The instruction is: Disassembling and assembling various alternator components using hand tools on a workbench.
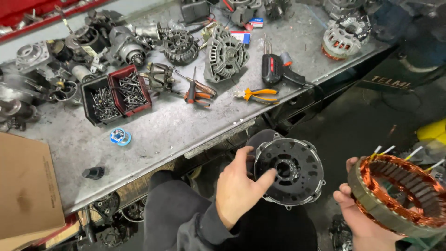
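My left hand [239,188] grips a black round cover [290,172] below the desk [176,125] edge, fingers closed on it. My right hand [360,216] holds a copper stator [399,193] beside it.

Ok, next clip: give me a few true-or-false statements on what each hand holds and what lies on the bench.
1. The left hand grips a black round alternator housing. True.
2. The right hand holds orange-handled pliers. False: it holds a copper-wound stator ring; the orange-handled pliers lie on the bench.
3. Two small bins of screws sit on the bench. True.
4. The black soldering gun is in a hand. False: it lies on the bench.
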